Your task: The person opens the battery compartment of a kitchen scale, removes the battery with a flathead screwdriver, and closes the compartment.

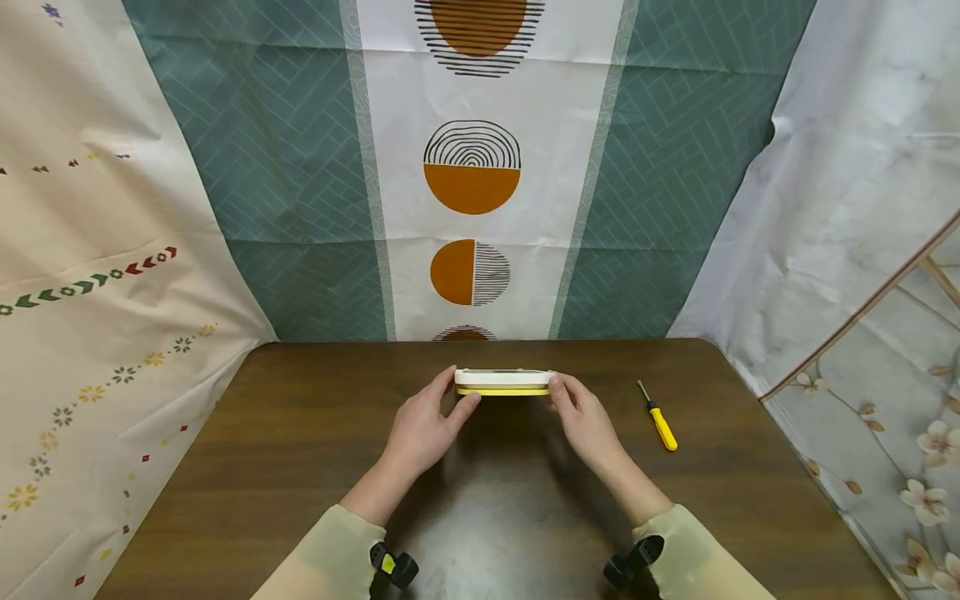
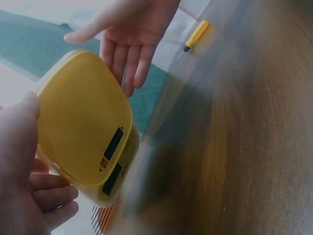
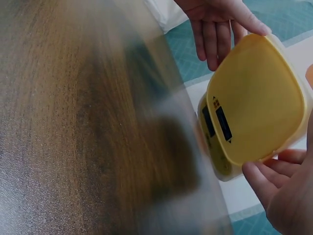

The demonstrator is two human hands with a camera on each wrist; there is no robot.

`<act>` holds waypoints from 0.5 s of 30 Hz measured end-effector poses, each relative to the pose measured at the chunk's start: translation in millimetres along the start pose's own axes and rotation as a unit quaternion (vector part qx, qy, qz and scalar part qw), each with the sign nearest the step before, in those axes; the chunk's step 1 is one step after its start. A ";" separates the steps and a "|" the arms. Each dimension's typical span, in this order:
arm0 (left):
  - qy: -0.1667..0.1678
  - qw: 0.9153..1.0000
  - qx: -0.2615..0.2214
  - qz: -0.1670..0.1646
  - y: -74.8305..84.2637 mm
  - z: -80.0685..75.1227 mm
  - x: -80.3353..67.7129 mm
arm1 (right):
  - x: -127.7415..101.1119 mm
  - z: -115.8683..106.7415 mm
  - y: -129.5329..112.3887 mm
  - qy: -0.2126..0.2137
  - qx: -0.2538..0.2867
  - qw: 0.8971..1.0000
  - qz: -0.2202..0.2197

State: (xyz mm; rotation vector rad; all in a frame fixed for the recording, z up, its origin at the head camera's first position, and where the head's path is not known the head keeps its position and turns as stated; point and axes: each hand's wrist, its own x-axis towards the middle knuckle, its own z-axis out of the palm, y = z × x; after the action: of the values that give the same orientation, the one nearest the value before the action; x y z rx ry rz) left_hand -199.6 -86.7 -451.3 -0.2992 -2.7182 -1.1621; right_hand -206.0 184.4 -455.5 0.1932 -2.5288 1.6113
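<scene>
A yellow and white digital kitchen scale (image 1: 502, 382) is held up above the table, seen edge-on in the head view with white above and yellow below. Its yellow face (image 2: 80, 117), with a dark display strip, shows in both wrist views. My left hand (image 1: 423, 429) grips the left end, thumb at the yellow edge and fingers behind. At the opposite end my right hand (image 1: 588, 425) holds it, its thumb (image 3: 259, 181) against the rim and its fingers partly hidden behind the body.
To the right on the brown wooden table (image 1: 315, 433) lies a screwdriver (image 1: 662, 427) with a yellow handle, its metal tip toward the back. A patterned green and white cloth (image 1: 300, 167) hangs behind the table, with pale cloths at both sides.
</scene>
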 end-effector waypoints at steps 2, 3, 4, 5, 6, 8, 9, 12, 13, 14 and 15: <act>0.000 1.000 -0.001 0.003 0.0 1.7 -1.1 | -0.7 0.0 1.0 0.000 0.001 1.000 0.001; 0.001 1.000 0.000 0.006 0.0 2.3 -1.2 | -1.1 0.0 0.8 -0.001 0.002 1.000 -0.001; 0.004 1.000 0.001 0.008 0.2 2.3 -1.0 | -1.2 0.1 1.0 -0.001 0.002 1.000 -0.001; 0.007 1.000 0.002 0.009 0.2 2.5 -0.8 | -1.0 0.4 1.3 -0.001 0.001 1.000 0.000; 0.008 1.000 0.003 0.010 0.1 2.7 -0.6 | -1.0 0.6 1.7 -0.002 0.001 1.000 0.001; 0.009 1.000 0.005 0.009 0.3 2.9 -0.5 | -1.4 0.9 2.6 -0.003 -0.002 1.000 0.004; 0.008 1.000 0.005 0.008 0.4 2.9 -0.4 | -1.6 1.1 3.0 -0.004 -0.003 1.000 0.005; 0.006 1.000 0.005 0.005 0.1 3.4 -1.1 | -1.9 1.4 4.4 -0.005 -0.002 1.000 0.005; 0.005 1.000 0.005 0.005 0.0 3.5 -1.3 | -2.1 1.3 4.7 -0.005 -0.001 1.000 0.004; 0.005 1.000 0.004 0.005 -0.3 3.8 -1.5 | -2.1 1.3 4.8 -0.005 0.000 1.000 0.004; 0.005 1.000 0.004 0.006 -0.8 4.1 -1.7 | -2.3 1.2 4.8 -0.005 0.001 1.000 0.003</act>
State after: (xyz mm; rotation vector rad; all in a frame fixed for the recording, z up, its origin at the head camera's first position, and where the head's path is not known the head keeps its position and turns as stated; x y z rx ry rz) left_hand -198.5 -84.4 -455.0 -0.3076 -2.7078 -1.1473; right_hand -204.7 185.4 -460.7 0.1946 -2.5389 1.6186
